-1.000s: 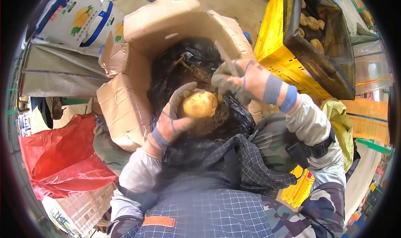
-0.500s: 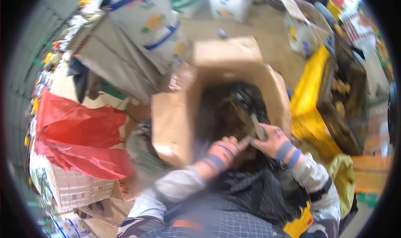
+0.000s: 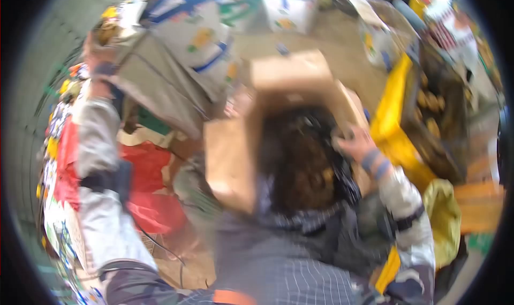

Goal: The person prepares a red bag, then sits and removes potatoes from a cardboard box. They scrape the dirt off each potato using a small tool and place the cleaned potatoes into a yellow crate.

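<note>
My left hand [image 3: 99, 52] is stretched far out to the upper left, over the grey cloth-like sheet. A brown lump [image 3: 108, 31] shows at its blurred fingers, which look closed around it. My right hand [image 3: 357, 143] is at the right inner side of an open cardboard box [image 3: 230, 158], fingers curled near the black plastic liner [image 3: 342, 168]. What those fingers hold, if anything, is too blurred to name. Inside the liner lies a dark brown, loose-looking mass [image 3: 305, 176] with some lighter bits.
A yellow crate [image 3: 393, 109] with brown lumps stands right of the box. Left are a red plastic sheet [image 3: 150, 166] and a grey sheet [image 3: 160, 80]. Printed white sacks [image 3: 187, 32] stand behind. A yellow-green bag [image 3: 443, 219] is at the lower right.
My left hand has left the box and swung to the upper left, with a brown lump at its fingers. My right hand has moved up and slightly right, apart from the left.
</note>
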The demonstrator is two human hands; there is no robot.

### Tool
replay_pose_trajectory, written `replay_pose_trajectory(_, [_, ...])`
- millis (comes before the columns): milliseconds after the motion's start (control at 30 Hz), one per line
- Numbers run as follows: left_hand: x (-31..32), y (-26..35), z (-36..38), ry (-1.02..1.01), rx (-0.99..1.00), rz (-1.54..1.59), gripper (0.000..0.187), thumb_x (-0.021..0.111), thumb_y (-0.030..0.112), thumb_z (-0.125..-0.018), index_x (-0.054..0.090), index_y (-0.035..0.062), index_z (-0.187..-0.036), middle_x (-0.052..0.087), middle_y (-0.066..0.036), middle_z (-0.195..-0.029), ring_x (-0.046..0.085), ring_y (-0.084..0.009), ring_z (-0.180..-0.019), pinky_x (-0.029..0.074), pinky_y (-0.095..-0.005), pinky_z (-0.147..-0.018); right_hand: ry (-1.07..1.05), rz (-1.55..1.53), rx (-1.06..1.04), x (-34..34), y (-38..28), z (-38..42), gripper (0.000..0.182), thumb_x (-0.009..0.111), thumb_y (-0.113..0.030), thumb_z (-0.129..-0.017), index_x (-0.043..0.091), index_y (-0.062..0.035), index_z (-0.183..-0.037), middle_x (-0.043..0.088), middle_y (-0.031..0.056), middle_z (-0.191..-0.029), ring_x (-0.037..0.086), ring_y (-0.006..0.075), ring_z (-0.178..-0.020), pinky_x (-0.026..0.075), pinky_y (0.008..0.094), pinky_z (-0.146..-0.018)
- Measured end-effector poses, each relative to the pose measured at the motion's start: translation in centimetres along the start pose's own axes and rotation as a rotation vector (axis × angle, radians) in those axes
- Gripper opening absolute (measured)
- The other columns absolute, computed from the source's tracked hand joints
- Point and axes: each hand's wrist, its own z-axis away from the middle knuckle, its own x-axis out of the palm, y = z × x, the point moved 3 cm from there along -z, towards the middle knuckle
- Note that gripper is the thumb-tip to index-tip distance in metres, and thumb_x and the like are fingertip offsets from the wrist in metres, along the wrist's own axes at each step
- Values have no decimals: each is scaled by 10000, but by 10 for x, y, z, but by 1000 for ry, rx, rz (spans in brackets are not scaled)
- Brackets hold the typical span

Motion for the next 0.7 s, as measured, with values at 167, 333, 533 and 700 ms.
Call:
replay_pose_trajectory(167, [-26,120,44,-283,153,-15,593,741,341,-888,559,114,-1405,600,-211,-1364,577,-357,-1266,447,-413,-1071,-12,253,72,7,9,2,567,681,-407,-845,598,-78,-1299,668,184,-1252,599,347,-1227,467,451,-1048])
replay_pose_trajectory(333, [-43,329,227,-954,336,547,426,733,385,-843,677,156,-1198,677,-100,-1217,635,-309,-1134,499,-392,-1004,-446,549,99,39,-8,19,674,717,-495,-836,532,-58,-1314,635,198,-1285,602,337,-1228,488,425,-1015])
replay_pose_trajectory(533, [47,453,401,-1590,627,377,575,629,490,-882,601,143,-1339,591,-123,-1369,559,-296,-1279,449,-409,-1074,-427,838,91,75,22,16,408,650,-309,-909,630,-36,-1213,734,166,-1118,724,297,-1034,583,433,-825])
replay_pose_trajectory(700, [74,446,461,-1946,747,213,635,604,484,-886,536,169,-1433,488,-102,-1511,476,-287,-1385,429,-429,-1112,-162,744,424,-60,30,18,281,641,-202,-848,714,-74,-1087,718,182,-1124,675,331,-1123,546,447,-933])
